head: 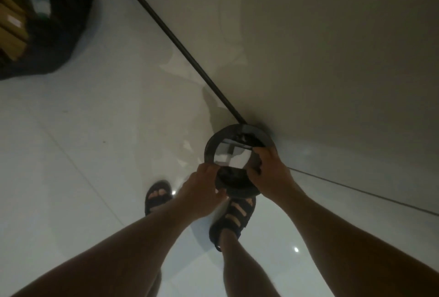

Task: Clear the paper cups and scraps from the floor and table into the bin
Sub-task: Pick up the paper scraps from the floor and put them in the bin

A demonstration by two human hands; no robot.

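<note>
The bin [249,130], on the floor [71,154] by the wall [332,35], is gripped at its rim by the left hand [204,192] at seven o'clock and the right hand [268,173] at four; binning seems in hand, and release is called for next.

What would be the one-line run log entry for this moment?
left hand: grips bin ring | right hand: grips bin ring | ring: by wall | black bag: upper left

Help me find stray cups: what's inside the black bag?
Brown cardboard-like pieces and a pale item show in the black bag; anything beneath them is hidden. No cup is discernible.
</note>
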